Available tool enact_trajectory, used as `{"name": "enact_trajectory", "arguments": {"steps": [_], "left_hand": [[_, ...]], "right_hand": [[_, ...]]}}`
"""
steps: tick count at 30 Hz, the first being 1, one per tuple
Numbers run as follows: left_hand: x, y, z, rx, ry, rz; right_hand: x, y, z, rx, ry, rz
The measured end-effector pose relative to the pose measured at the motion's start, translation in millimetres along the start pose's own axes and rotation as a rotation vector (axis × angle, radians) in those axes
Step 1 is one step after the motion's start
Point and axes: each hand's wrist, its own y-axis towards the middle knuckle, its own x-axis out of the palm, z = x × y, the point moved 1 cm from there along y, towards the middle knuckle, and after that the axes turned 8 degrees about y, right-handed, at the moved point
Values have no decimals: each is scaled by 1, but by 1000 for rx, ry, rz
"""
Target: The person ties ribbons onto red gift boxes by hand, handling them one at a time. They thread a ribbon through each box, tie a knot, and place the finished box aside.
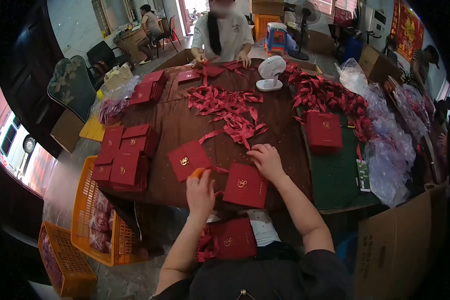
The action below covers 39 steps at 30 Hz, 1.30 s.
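Note:
My left hand [200, 192] is over the table's front edge, fingers loosely curled and thumb apart, with an orange cover [198, 173] on one finger. It overlaps the lower edge of a flat red gift bag [189, 159] with a gold logo. A second red bag [245, 186] lies between my hands, and a short red ribbon [218, 170] shows beside its upper left corner. My right hand [266, 161] is above that bag's upper right corner, fingertips pinched on the end of a red ribbon [248, 145] from the pile. Another red bag [231, 239] rests on my lap with ribbon beside it.
A heap of red ribbons [225, 107] covers mid-table. Stacked red bags [122, 157] stand left; more ribbons [327, 92] and a red bag [323, 132] lie right. A white fan [271, 75] stands near a person [222, 37] opposite. Orange crates [85, 210] sit lower left, a cardboard box [400, 245] lower right.

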Motion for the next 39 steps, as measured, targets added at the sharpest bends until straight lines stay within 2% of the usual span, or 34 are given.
{"name": "enact_trajectory", "arguments": {"steps": [2, 4, 6, 7, 8, 9, 11, 12, 13, 15, 16, 18, 20, 23, 24, 27, 31, 33, 35, 39], "left_hand": [[15, -5, 23, 19, -142, -152], [32, -5, 36, 17, -97, -184], [43, -2, 42, -62, 2, -279], [53, -4, 41, -79, 39, -285], [64, -5, 39, -168, 68, -388], [68, -7, 37, -168, 66, -372], [74, -11, 35, -180, 52, -398], [73, -10, 37, -185, 69, -390], [72, -9, 39, -187, 62, -382], [71, -11, 40, -219, 48, -438], [75, -14, 38, -204, 50, -327], [80, -17, 34, -228, -5, -320], [76, -15, 37, -234, -73, -265], [76, -15, 34, -271, -170, -259], [75, -13, 33, -286, -201, -284], [76, -14, 29, -299, -262, -238], [76, -11, 23, -377, -337, -239], [75, -11, 21, -402, -366, -235], [75, -10, 19, -427, -418, -300], [74, -9, 16, -428, -486, -303]], "right_hand": [[10, 14, 18, -75, -74, -15], [23, 17, 36, -144, -172, -95], [23, 24, 45, -214, -311, -272], [24, 23, 49, -244, -302, -277], [25, 22, 53, -276, -292, -283], [23, 20, 50, -304, -282, -237], [0, 14, 26, -249, -82, -124], [-11, 13, 13, -207, 70, -2], [-17, 10, 5, -214, 62, -5], [-28, 2, 0, 101, 513, 289], [-37, -2, -7, 272, 804, 354], [-73, -4, -29, 229, 982, 571], [-113, -5, -49, 114, 910, 687], [-143, -6, -78, 61, 733, 803], [-137, -9, -83, 81, 736, 790], [-108, -9, -99, 63, 472, 497], [-26, -27, -93, 334, 538, 250], [11, -39, -78, 355, 503, 181], [26, -40, -74, 294, 481, 184], [42, -36, -72, 217, 351, 211]]}}
